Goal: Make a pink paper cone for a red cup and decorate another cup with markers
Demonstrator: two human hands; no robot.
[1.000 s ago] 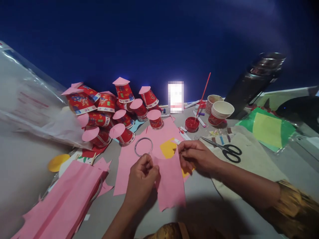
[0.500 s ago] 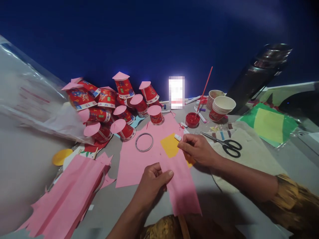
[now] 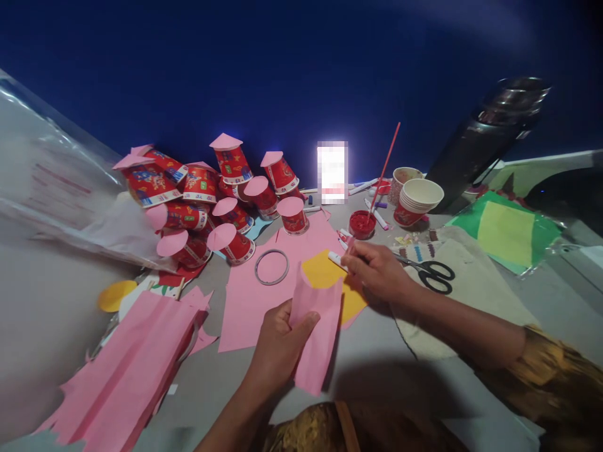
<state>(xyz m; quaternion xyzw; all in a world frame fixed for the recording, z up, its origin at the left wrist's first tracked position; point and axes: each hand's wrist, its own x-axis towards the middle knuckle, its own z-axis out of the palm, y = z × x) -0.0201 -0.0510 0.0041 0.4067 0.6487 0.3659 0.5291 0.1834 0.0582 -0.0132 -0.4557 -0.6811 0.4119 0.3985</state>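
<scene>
A curved strip of pink paper (image 3: pixel 316 333) is pinched in my left hand (image 3: pixel 285 336), thumb on top, above the front of the table. My right hand (image 3: pixel 377 267) is closed with its fingertips together over the yellow paper (image 3: pixel 354 304); what it grips is too small to make out. A white marker (image 3: pixel 337 260) lies against the fingers of that hand. Under the yellow paper is a large pink sheet (image 3: pixel 245 320), with a grey ring (image 3: pixel 272 267) lying on it.
Red cups with pink paper tops (image 3: pixel 292 216) crowd the back left. Black-handled scissors (image 3: pixel 436 276) rest on a cloth at right. Behind stand a red paint pot (image 3: pixel 362 225), stacked paper cups (image 3: pixel 418 202) and a dark flask (image 3: pixel 485 138). Folded pink paper (image 3: pixel 127 370) lies at front left.
My left hand has lifted and turned the pink strip, which now stands more upright and further left. My right hand has moved slightly right, uncovering more of the yellow paper.
</scene>
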